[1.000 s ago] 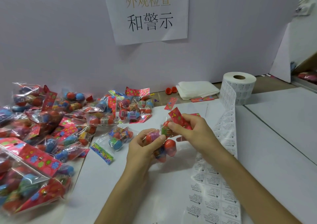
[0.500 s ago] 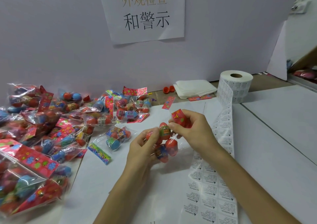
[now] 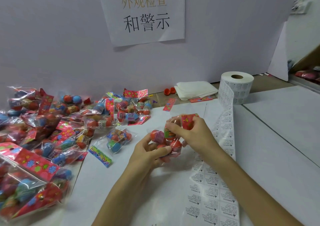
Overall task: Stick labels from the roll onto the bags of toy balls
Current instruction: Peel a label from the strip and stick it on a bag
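Observation:
Both my hands hold one clear bag of toy balls [image 3: 170, 139] above the white table. My left hand [image 3: 149, 154] grips its lower part, the thumb across the red balls. My right hand [image 3: 192, 132] pinches the top by the red flowered header card. The label roll [image 3: 239, 89] stands upright at the back right. Its strip of white warning labels [image 3: 214, 182] runs down the table past my right forearm. A lone bag of balls [image 3: 116, 140] lies just left of my hands.
A big heap of bagged balls [image 3: 52, 130] covers the left side of the table. Folded white cloth [image 3: 194, 89] and loose red ball halves [image 3: 168, 91] lie by the back wall. A paper sign [image 3: 143, 14] hangs on that wall.
The bag has been turned between my hands, and my left thumb has shifted lower across the balls. Both hands keep their hold in about the same place.

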Demonstrator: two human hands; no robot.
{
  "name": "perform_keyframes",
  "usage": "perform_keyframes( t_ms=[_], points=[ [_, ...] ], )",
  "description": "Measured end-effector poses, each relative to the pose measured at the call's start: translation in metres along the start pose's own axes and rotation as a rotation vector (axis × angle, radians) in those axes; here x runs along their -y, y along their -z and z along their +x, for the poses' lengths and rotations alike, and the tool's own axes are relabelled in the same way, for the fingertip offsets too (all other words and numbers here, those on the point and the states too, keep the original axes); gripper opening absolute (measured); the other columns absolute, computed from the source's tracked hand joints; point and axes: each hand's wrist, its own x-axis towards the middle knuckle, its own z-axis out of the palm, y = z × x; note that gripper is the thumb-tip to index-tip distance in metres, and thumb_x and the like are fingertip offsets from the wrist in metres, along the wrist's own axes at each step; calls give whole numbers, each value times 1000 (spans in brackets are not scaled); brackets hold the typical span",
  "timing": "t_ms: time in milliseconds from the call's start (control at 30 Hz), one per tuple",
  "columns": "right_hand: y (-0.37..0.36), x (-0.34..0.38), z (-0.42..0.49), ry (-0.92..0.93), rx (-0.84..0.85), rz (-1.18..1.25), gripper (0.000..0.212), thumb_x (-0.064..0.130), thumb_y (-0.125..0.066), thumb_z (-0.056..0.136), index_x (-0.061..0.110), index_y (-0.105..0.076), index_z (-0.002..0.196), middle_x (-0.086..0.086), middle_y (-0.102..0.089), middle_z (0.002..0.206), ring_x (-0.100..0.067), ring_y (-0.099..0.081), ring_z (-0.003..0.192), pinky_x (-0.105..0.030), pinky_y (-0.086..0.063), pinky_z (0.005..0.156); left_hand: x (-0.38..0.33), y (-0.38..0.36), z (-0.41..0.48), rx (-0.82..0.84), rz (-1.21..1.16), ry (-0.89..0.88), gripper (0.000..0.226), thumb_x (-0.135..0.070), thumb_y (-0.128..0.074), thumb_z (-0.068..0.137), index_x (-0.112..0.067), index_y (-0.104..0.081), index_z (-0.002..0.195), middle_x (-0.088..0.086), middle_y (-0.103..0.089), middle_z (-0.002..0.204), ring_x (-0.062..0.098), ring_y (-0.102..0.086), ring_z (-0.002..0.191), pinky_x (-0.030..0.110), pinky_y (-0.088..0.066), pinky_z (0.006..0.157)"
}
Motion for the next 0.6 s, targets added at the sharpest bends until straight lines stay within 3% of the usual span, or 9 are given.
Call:
perform_keyframes(
  t_ms=[100,200,300,400,600],
  points=[
    [-1,-2,0,29,-19,-28,5,28,-80,85,25,-77,83,12,-76,84,-7,-72,72,-18,-50,51,1,0,0,-6,6,-7,49,-1,-81,80,-12,-63,124,15,-76,110,34,-75,98,41,-58,84],
    [1,-2,1,52,-13,-52,8,26,-80,86,27,-76,79,12,-76,82,-7,-72,74,-17,-52,54,2,-2,0,10,-1,-29,55,-18,-84,70,-16,-66,123,14,-76,113,31,-73,99,42,-56,83],
    [1,-3,1,63,9,-85,8,24,-79,87,26,-74,80,8,-76,80,-8,-72,75,-17,-52,56,1,-2,0,15,45,-26,61,-26,-89,66,-20,-65,122,9,-77,110,38,-73,102,47,-58,90],
    [-1,-3,1,50,22,-116,8,23,-78,88,26,-74,82,7,-75,81,-9,-72,78,-20,-52,58,2,-1,1,-21,88,-29,62,-29,-91,60,-24,-66,116,4,-78,104,36,-74,99,54,-57,93],
    [-1,-3,0,26,50,-132,6,31,-76,90,25,-74,89,6,-74,86,-12,-70,82,-26,-50,66,4,-1,4,-80,100,-22,62,-28,-90,56,-25,-68,114,2,-79,104,27,-76,98,50,-61,85]
  ],
)
